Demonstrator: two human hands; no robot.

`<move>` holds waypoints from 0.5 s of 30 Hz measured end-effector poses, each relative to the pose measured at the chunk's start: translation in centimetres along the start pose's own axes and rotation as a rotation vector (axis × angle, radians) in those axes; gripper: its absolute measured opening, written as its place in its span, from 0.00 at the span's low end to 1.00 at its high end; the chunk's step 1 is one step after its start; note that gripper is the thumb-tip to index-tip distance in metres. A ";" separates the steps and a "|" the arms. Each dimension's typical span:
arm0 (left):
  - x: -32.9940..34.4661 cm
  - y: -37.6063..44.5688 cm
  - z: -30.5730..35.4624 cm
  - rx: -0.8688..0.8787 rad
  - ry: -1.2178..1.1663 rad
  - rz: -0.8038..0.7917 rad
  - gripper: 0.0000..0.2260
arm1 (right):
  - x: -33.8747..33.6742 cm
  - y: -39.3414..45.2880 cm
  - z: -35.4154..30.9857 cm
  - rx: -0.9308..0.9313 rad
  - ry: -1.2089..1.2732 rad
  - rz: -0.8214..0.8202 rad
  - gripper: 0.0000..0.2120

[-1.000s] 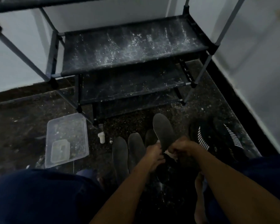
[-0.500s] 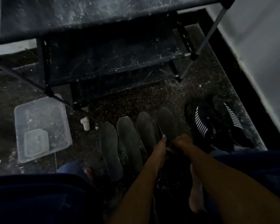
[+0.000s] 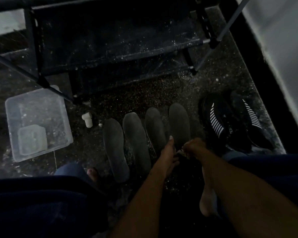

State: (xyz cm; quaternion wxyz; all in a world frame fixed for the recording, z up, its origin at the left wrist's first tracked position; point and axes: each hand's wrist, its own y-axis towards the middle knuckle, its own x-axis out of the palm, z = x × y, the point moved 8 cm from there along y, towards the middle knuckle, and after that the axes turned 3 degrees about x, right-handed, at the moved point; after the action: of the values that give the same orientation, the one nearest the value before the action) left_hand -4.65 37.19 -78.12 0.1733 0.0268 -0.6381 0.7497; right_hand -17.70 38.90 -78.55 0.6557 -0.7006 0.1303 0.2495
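Observation:
Several flat grey insoles lie side by side on the dark speckled floor, toes pointing away from me. The rightmost grey insole point(image 3: 179, 121) lies flat with its heel end under my hands. My left hand point(image 3: 168, 152) holds its heel from the left, thumb stretched forward along the insole. My right hand point(image 3: 195, 146) has curled fingers that pinch the heel end from the right. The light is dim, so the heel and my fingertips are hard to make out.
A dusty black shoe rack point(image 3: 110, 40) stands ahead. A clear plastic box point(image 3: 15, 107) with a small tub inside sits at the left, a small white piece point(image 3: 87, 120) beside it. Black striped sneakers point(image 3: 218, 121) stand to the right by the white wall point(image 3: 282, 48). My bare feet flank the insoles.
The rightmost insole was raised at an angle in both hands; now it lies flat in line with the others. My view has tilted down towards the floor.

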 end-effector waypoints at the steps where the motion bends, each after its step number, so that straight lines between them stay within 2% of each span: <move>1: -0.2 0.0 0.1 0.018 0.006 0.010 0.34 | -0.2 0.0 0.1 0.006 0.015 0.014 0.07; 6: -2.6 -1.1 1.6 0.156 0.116 0.129 0.15 | -1.9 -1.0 -0.6 -0.013 0.109 0.163 0.14; 9: -4.8 -1.8 2.8 0.220 0.133 0.232 0.13 | -2.8 -3.0 -2.3 -0.056 0.221 0.214 0.15; 12: -7.2 -3.4 4.9 0.315 0.151 0.276 0.13 | -0.7 -5.0 -5.5 -0.140 0.431 0.105 0.03; 15: -9.9 -6.1 7.5 0.448 0.131 0.286 0.08 | 2.2 -7.2 -9.3 -0.246 0.566 -0.020 0.07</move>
State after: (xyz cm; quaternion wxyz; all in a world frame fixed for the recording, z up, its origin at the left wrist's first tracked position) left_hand 5.06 28.48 -73.57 0.0963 -0.0743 -0.4412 0.8891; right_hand -10.50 30.84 -73.45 0.5061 -0.8176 0.2697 0.0520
